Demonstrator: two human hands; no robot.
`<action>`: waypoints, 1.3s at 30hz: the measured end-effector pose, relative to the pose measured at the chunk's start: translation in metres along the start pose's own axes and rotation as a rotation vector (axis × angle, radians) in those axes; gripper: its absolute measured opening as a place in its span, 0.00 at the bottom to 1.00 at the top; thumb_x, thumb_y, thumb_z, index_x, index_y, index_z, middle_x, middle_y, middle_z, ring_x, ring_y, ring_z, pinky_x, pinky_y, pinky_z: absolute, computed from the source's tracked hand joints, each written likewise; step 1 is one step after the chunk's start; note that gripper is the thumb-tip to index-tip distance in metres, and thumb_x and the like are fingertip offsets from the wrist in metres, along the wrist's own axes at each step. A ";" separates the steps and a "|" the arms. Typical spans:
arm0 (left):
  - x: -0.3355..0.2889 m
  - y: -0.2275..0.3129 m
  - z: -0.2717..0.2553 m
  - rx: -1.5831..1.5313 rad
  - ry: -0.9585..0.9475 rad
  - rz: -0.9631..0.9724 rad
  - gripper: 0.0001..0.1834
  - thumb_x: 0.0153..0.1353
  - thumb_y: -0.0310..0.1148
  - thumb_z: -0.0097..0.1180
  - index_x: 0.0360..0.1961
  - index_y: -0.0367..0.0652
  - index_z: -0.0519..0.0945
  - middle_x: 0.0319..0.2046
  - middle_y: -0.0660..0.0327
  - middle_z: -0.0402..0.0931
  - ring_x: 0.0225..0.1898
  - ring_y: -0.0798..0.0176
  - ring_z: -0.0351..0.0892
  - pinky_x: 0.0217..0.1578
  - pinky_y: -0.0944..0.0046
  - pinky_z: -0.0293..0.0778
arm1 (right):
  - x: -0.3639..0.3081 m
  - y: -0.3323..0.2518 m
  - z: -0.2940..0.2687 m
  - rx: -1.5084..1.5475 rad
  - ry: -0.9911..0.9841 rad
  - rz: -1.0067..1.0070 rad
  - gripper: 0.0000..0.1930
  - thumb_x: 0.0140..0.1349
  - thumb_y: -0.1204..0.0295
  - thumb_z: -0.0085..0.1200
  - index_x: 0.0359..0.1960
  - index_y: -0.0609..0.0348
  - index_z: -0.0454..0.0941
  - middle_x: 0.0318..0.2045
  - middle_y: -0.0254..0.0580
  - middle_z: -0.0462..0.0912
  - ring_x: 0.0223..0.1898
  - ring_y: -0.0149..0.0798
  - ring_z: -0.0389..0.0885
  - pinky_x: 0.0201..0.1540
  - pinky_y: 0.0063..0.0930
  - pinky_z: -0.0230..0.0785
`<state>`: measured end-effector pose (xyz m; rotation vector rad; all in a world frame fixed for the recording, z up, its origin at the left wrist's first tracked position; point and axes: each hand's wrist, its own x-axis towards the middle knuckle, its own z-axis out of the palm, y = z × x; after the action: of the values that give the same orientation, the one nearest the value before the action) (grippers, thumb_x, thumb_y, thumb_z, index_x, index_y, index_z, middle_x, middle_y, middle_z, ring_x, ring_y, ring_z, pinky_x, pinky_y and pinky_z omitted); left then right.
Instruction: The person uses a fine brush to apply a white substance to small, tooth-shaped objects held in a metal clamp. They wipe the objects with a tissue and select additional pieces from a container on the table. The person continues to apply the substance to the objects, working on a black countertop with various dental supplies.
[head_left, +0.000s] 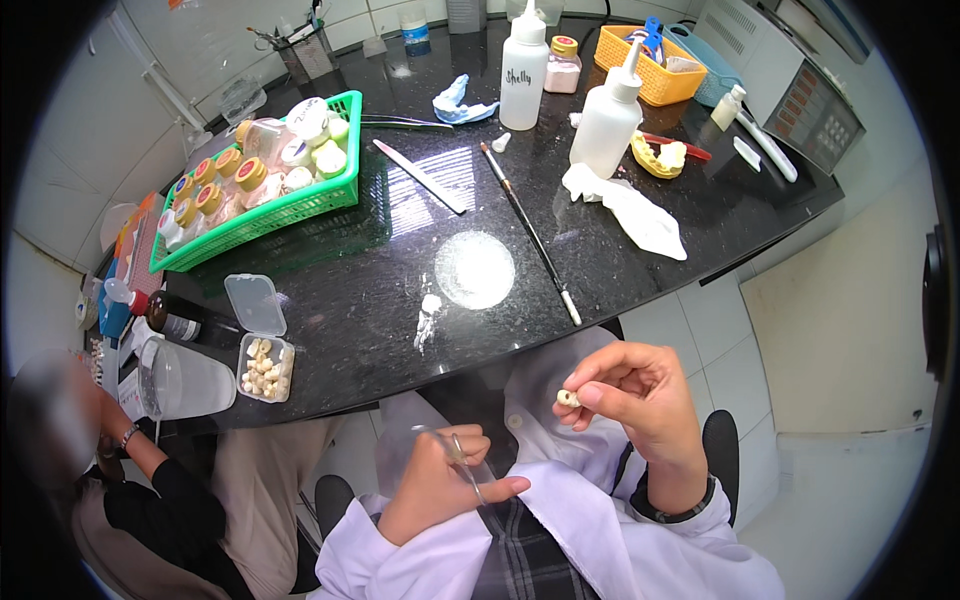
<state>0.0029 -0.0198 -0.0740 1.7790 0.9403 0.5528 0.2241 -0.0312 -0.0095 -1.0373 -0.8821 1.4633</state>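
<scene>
Black speckled counter point(330, 290) fills the white-tiled room. Nearest, the left hand point(440, 490) grips a thin metal tool point(466, 468), tip slanting down-right; the right hand point(640, 400) pinches a small tooth point(567, 398). Beyond, a long brush point(530, 232) lies diagonally.

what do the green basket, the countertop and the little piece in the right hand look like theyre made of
Green basket: moulded plastic, by its lattice walls. Countertop: polished dark stone, probably granite, speckled and reflective. Small piece in the right hand: matte cream, maybe ceramic or plaster; too small to tell.
</scene>
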 end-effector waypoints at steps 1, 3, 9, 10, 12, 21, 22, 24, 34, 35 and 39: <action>0.000 -0.003 -0.001 0.002 -0.023 -0.013 0.34 0.37 0.47 0.73 0.09 0.41 0.57 0.10 0.64 0.53 0.14 0.66 0.53 0.18 0.65 0.54 | 0.001 0.002 0.000 0.016 -0.010 0.015 0.04 0.56 0.81 0.56 0.33 0.69 0.77 0.28 0.49 0.82 0.29 0.36 0.84 0.30 0.24 0.78; -0.001 -0.004 -0.001 0.062 -0.072 -0.070 0.34 0.37 0.52 0.72 0.08 0.40 0.60 0.09 0.63 0.56 0.14 0.65 0.56 0.17 0.64 0.55 | 0.001 0.003 0.001 0.028 -0.007 0.039 0.05 0.56 0.81 0.55 0.34 0.69 0.77 0.28 0.49 0.82 0.29 0.36 0.84 0.31 0.24 0.78; 0.003 0.002 0.008 0.142 -0.218 -0.391 0.33 0.45 0.59 0.64 0.09 0.38 0.68 0.08 0.59 0.64 0.14 0.60 0.67 0.18 0.60 0.62 | -0.001 0.012 0.013 -0.020 -0.054 0.003 0.09 0.59 0.80 0.54 0.42 0.66 0.75 0.35 0.42 0.82 0.41 0.31 0.81 0.45 0.22 0.72; 0.002 0.002 0.011 0.089 -0.183 -0.410 0.33 0.47 0.58 0.62 0.08 0.38 0.67 0.08 0.59 0.65 0.14 0.59 0.67 0.19 0.60 0.62 | -0.002 0.016 0.016 -0.048 -0.039 -0.051 0.10 0.59 0.80 0.54 0.43 0.66 0.75 0.36 0.41 0.82 0.43 0.31 0.80 0.47 0.23 0.71; 0.002 -0.001 0.015 0.076 -0.189 -0.422 0.32 0.49 0.57 0.61 0.09 0.38 0.67 0.09 0.59 0.65 0.14 0.58 0.68 0.20 0.60 0.63 | 0.000 0.026 0.018 -0.116 -0.060 -0.179 0.08 0.57 0.83 0.54 0.38 0.66 0.78 0.33 0.42 0.83 0.46 0.38 0.80 0.50 0.29 0.69; 0.001 0.017 0.017 -0.101 -0.197 -0.235 0.18 0.54 0.37 0.59 0.44 0.41 0.73 0.34 0.58 0.70 0.36 0.60 0.75 0.36 0.59 0.70 | 0.000 0.033 0.024 -0.414 -0.127 -0.325 0.06 0.53 0.86 0.54 0.33 0.67 0.80 0.31 0.44 0.83 0.40 0.39 0.81 0.44 0.31 0.71; 0.001 0.017 0.015 -0.110 -0.221 -0.195 0.19 0.54 0.35 0.59 0.47 0.41 0.71 0.39 0.58 0.68 0.38 0.60 0.74 0.38 0.60 0.70 | -0.003 0.031 0.025 -0.389 -0.142 -0.305 0.06 0.53 0.86 0.54 0.32 0.67 0.79 0.31 0.45 0.83 0.39 0.39 0.81 0.43 0.30 0.72; 0.000 0.015 0.015 -0.188 -0.262 -0.111 0.22 0.54 0.31 0.59 0.50 0.41 0.70 0.45 0.58 0.65 0.41 0.62 0.73 0.39 0.63 0.69 | -0.007 0.031 0.028 -0.183 -0.151 -0.214 0.05 0.57 0.84 0.52 0.35 0.67 0.78 0.34 0.45 0.82 0.37 0.33 0.80 0.39 0.24 0.72; -0.008 -0.007 0.030 -0.378 -0.110 -0.101 0.23 0.49 0.27 0.64 0.47 0.40 0.73 0.55 0.56 0.58 0.39 0.68 0.71 0.36 0.70 0.70 | -0.005 0.026 0.028 0.182 -0.188 0.056 0.08 0.63 0.79 0.48 0.43 0.69 0.73 0.41 0.44 0.78 0.38 0.29 0.81 0.38 0.17 0.74; -0.006 -0.002 0.026 -0.286 -0.039 -0.014 0.21 0.48 0.27 0.65 0.44 0.39 0.75 0.56 0.55 0.58 0.39 0.68 0.71 0.37 0.70 0.71 | -0.004 0.028 0.030 0.187 -0.156 0.050 0.08 0.63 0.79 0.48 0.43 0.69 0.73 0.41 0.44 0.77 0.38 0.29 0.81 0.37 0.16 0.73; -0.012 0.002 0.017 0.061 0.264 0.191 0.17 0.38 0.30 0.71 0.31 0.38 0.80 0.53 0.56 0.68 0.39 0.65 0.75 0.40 0.67 0.74 | -0.005 0.027 0.038 0.126 -0.095 0.026 0.08 0.63 0.78 0.49 0.43 0.69 0.73 0.43 0.44 0.76 0.38 0.28 0.81 0.34 0.14 0.72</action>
<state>0.0086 -0.0393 -0.0776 1.8934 0.9788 0.9072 0.1793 -0.0394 -0.0208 -0.8957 -0.8348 1.5794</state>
